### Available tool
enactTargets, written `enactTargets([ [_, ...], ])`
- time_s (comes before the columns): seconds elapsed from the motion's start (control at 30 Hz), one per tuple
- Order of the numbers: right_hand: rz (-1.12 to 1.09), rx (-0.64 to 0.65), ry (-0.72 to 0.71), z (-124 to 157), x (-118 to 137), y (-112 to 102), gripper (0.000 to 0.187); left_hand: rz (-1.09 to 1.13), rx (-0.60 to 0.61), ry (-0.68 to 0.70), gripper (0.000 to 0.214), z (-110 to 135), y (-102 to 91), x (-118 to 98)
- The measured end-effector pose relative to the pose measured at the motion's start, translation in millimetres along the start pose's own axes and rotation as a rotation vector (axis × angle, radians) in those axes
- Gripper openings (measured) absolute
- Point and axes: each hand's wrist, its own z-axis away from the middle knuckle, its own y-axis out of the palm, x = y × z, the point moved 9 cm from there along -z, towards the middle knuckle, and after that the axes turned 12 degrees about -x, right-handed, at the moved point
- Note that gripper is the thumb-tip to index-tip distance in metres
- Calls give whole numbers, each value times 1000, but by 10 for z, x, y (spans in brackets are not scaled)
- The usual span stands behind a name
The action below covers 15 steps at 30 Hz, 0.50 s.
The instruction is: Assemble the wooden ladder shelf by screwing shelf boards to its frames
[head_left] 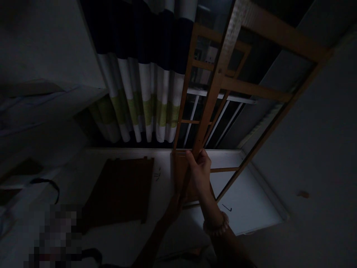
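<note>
A tall wooden shelf frame (220, 80) stands tilted on a white surface (245, 208) in a dim room. My right hand (199, 173), with a bead bracelet on the wrist, is closed round one upright of the frame near its lower end. My left hand (174, 206) sits lower and to the left, in deep shadow against the frame's bottom part; its fingers are hard to make out. A dark brown wooden panel (118, 191) lies flat on the white surface to the left of both hands.
A striped curtain (142, 93) in white, green and dark blue hangs behind the frame, beside window bars (220, 115). A grey wall (315, 149) rises at the right. Dark cables and cluttered items (47, 186) lie at the left.
</note>
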Motion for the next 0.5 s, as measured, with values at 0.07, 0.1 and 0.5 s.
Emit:
enactTargets([
  [0.07,63,149,-13,37,38,-28,29,4,-8,-6,33,-33,-52,-2],
  [0.1,103,217,-33,65,76,-73,35,1,-12,6,32,-50,-78,-29],
  [0.5,566,-193,-357,-512,-74,-1871,64,-100,-44,87,22,-150,-188,-167],
])
